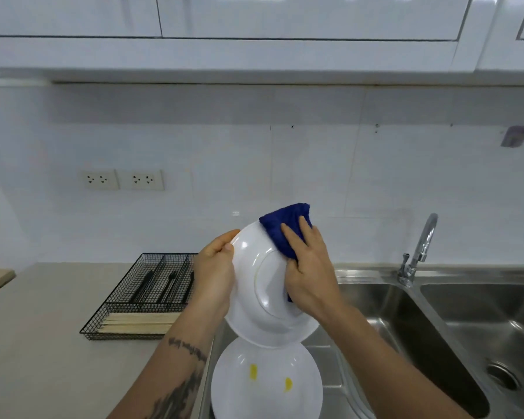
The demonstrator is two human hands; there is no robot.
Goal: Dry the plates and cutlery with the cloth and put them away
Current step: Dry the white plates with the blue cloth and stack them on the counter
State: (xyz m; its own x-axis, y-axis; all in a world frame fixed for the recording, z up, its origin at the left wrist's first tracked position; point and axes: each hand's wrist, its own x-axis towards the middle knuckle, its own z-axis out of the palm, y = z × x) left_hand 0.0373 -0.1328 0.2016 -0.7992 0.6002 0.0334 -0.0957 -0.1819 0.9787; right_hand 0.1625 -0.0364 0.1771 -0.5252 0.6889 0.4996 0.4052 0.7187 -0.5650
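Note:
I hold a white plate (256, 297) tilted up in front of me, its underside with the foot ring facing the camera. My left hand (214, 267) grips its left rim, thumb on the near face. My right hand (309, 267) presses a dark blue cloth (286, 228) flat against the plate's upper right part, fingers straight over the cloth. Below the held plate lies a second white plate (266, 385) with two yellow marks, resting on the steel draining area beside the sink.
A black wire cutlery tray (118, 300) on the beige counter at left holds dark cutlery and wooden chopsticks (136, 323). A double steel sink (436, 322) with a tap (421, 249) fills the right. White wall cupboards (254, 16) hang overhead.

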